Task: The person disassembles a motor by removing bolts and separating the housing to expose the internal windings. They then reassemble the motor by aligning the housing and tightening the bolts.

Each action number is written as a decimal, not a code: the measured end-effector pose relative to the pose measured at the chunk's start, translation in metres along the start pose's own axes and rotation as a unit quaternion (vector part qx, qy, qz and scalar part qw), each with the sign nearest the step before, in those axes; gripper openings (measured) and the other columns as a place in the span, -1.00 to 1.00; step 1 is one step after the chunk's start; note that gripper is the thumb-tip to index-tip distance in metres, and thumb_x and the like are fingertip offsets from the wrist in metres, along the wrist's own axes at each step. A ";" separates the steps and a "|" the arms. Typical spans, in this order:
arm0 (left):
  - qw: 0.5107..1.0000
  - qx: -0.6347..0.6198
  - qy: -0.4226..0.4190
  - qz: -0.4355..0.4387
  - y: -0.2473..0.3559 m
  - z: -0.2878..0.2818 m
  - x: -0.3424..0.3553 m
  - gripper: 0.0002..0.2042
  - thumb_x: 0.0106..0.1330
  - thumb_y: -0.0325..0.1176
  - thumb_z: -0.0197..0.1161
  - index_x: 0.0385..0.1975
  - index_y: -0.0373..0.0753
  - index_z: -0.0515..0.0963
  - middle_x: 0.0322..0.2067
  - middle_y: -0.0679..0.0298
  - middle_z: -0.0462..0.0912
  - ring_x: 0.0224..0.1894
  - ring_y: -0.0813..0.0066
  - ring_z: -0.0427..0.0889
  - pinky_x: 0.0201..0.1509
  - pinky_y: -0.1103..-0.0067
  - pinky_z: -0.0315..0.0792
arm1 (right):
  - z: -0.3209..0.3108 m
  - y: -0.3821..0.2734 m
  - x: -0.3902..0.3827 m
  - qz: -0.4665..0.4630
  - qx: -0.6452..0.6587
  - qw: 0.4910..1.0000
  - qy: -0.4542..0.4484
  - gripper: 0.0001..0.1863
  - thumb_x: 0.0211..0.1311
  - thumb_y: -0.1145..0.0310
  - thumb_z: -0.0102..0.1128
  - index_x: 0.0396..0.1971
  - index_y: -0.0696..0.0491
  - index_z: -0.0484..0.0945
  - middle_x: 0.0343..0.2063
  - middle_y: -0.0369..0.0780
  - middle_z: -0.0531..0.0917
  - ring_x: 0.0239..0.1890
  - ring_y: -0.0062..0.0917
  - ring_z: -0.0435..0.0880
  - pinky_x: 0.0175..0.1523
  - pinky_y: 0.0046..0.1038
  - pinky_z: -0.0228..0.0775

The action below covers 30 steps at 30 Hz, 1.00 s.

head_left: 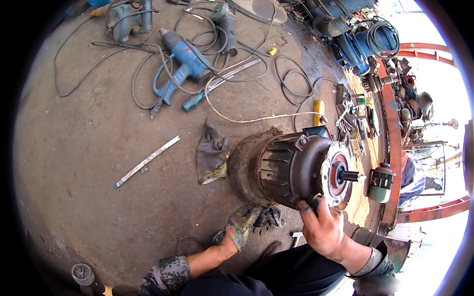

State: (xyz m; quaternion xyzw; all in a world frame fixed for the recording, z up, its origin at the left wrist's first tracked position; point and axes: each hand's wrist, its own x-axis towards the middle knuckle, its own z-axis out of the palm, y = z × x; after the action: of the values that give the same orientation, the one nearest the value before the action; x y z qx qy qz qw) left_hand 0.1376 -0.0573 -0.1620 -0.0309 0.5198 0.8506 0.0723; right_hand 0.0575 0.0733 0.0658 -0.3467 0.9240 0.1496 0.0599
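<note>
An electric motor (291,170) with a ribbed, grimy dark housing lies on its side in front of me, its shaft (350,176) pointing right out of a red-and-white end face. My bare right hand (323,224) grips the lower edge of that end, thumb and fingers against the rim. Beside the motor's lower left, my left hand (242,224) wears a stained work glove. Its fingers curl at a dark crumpled clump (270,217) near the ground; what exactly they pinch is hidden. A dirty grey glove (212,153) lies left of the motor.
Farther off lie a blue heat gun (185,64), an angle grinder (226,32), a drill (129,24) and tangled cords. A pale strip (147,162) rests on the left floor. Spanners (341,116) and a small motor (381,182) are at right, by a red steel beam (393,143).
</note>
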 end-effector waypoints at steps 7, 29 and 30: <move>0.997 -0.068 0.020 -0.014 0.002 0.004 0.001 -0.79 0.58 -0.32 0.22 -0.01 -0.33 0.65 -0.26 0.33 0.72 -0.29 0.65 0.61 -0.17 0.63 0.50 | 0.003 0.002 -0.004 0.020 0.058 0.998 0.015 -0.59 0.05 0.61 0.32 -0.02 0.11 0.68 -0.24 -0.04 0.61 -0.41 -0.21 0.67 -0.39 -0.25 0.54; 0.980 0.180 -0.083 -0.020 -0.006 -0.010 -0.007 -0.46 0.29 -0.63 0.11 0.33 -0.30 0.51 0.19 0.01 0.64 0.24 -0.06 0.60 0.32 0.25 0.48 | -0.005 0.011 0.002 -0.091 -0.030 0.995 -0.009 -0.83 0.12 0.40 0.29 -0.26 0.06 0.65 -0.25 -0.17 0.57 -0.50 -0.47 0.62 -0.49 -0.42 0.53; 0.954 0.287 -0.069 0.056 -0.022 -0.015 -0.011 -0.46 0.28 -0.64 0.12 0.32 -0.30 0.51 0.18 0.01 0.65 0.22 -0.06 0.61 0.31 0.25 0.48 | -0.008 0.012 0.009 -0.103 -0.019 0.994 -0.020 -0.86 0.14 0.39 0.30 -0.30 0.07 0.62 -0.30 -0.16 0.58 -0.53 -0.45 0.63 -0.53 -0.40 0.53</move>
State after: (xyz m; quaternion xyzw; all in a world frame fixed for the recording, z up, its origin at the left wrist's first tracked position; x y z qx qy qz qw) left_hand 0.1513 -0.0622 -0.1868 0.0790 0.7368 0.6682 0.0661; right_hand 0.0430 0.0736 0.0737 -0.4382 0.8790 0.1672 0.0863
